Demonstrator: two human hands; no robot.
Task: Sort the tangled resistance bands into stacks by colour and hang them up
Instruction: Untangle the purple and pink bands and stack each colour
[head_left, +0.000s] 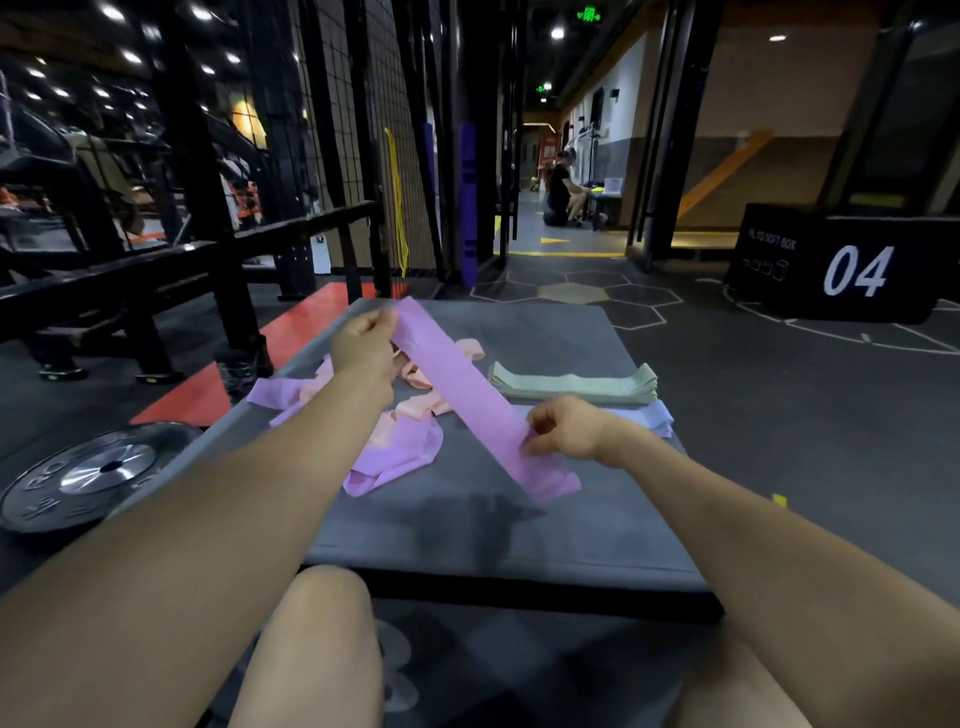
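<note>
A purple resistance band (462, 395) is stretched flat and slanted above the grey mat (571, 519). My left hand (363, 348) pinches its far end and my right hand (563, 431) pinches its near part, with a short tail hanging below. On the mat lies a tangle of purple bands (395, 462) and peach bands (426, 405). A neat stack of pale green bands (571, 384) lies to the right, and a light blue stack (654, 418) peeks out behind my right wrist.
A weight plate (93, 473) lies on the floor at the left. A black rack (208, 249) with a mesh wall holds a hanging yellow band (397, 208) and purple pads. A black plyo box (852, 265) marked 04 stands at the right. A person sits far down the corridor.
</note>
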